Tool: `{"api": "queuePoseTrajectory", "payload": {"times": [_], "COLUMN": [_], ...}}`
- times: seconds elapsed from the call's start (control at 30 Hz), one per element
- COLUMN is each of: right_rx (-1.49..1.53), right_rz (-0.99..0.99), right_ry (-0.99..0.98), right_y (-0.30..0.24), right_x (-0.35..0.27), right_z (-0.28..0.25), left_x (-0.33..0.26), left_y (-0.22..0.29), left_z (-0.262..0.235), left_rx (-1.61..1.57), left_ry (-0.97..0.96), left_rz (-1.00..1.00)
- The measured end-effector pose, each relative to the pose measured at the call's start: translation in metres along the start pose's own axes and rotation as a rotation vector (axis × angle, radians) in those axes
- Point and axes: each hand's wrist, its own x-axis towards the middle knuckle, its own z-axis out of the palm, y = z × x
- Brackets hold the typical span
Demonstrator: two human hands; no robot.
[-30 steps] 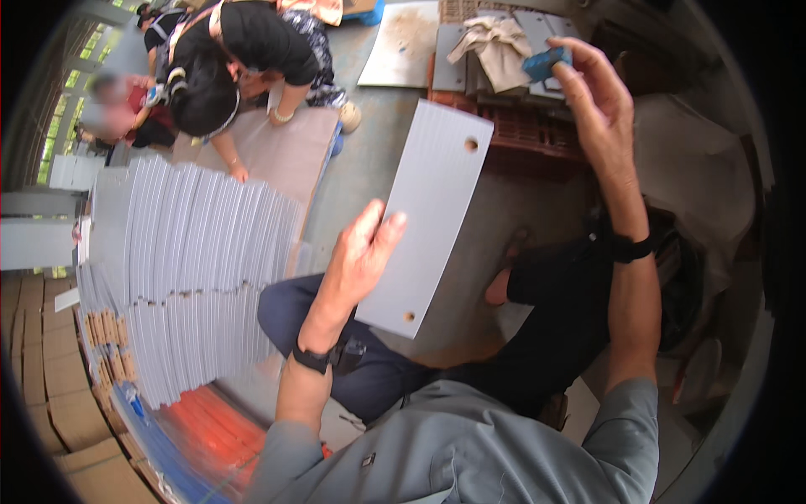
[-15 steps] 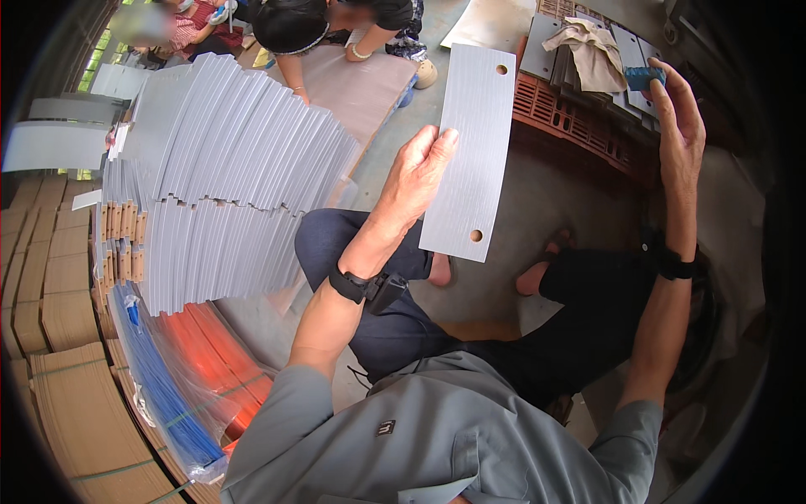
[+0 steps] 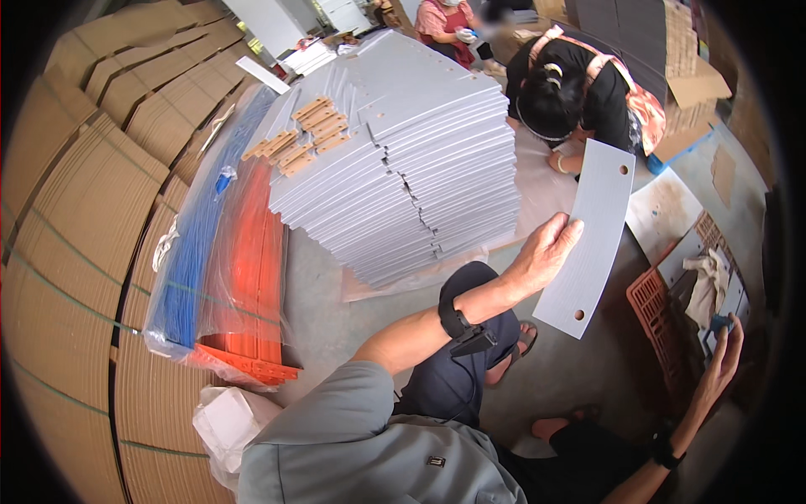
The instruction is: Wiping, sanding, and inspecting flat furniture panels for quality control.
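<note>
A long grey panel (image 3: 593,227) with a round hole near each end is held up and tilted over my lap. My left hand (image 3: 544,256) grips its left long edge, thumb on the face. Off to the right, my right hand (image 3: 720,370) pinches a small dark-blue block (image 3: 719,322) between its fingertips, apart from the panel. That block is close to a crumpled beige cloth (image 3: 705,286), which lies on flat grey pieces on top of an orange-red plastic crate (image 3: 651,323).
A tall stack of grey panels (image 3: 457,160) stands ahead to the left. Beyond my left arm lie blue strips (image 3: 189,277) and orange strips (image 3: 252,277) in clear plastic, beside strapped cardboard stacks (image 3: 67,269). A co-worker (image 3: 579,92) bends down past the panel; another person (image 3: 445,29) is farther back.
My view has swung left, so the panel stack, strips and cardboard fill more of it. Both hands keep their holds, the left on the panel, the right on the blue block.
</note>
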Motion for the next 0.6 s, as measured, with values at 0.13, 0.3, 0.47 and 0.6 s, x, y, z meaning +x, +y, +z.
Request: {"api": "queuePoseTrajectory", "payload": {"times": [0.13,0.3,0.47,0.6], "right_rx": [0.041,0.075,0.069,0.115], "right_rz": [0.031,0.016,0.018,-0.018], "right_ry": [-0.079,-0.124,-0.144,-0.247], "right_y": [0.006,0.003,0.001,-0.005], "right_x": [0.01,0.006,0.003,0.008], "right_z": [0.022,0.033,0.04,0.057], "left_x": [0.007,0.029,0.094,0.108], "left_y": [0.056,0.139,0.205,0.174], "left_z": [-0.098,-0.246,-0.424,-0.508], "left_rx": [0.069,0.284,0.441,0.702], "left_ry": [0.17,0.474,0.645,0.82], "left_rz": [0.034,0.12,-0.055,-0.239]}}
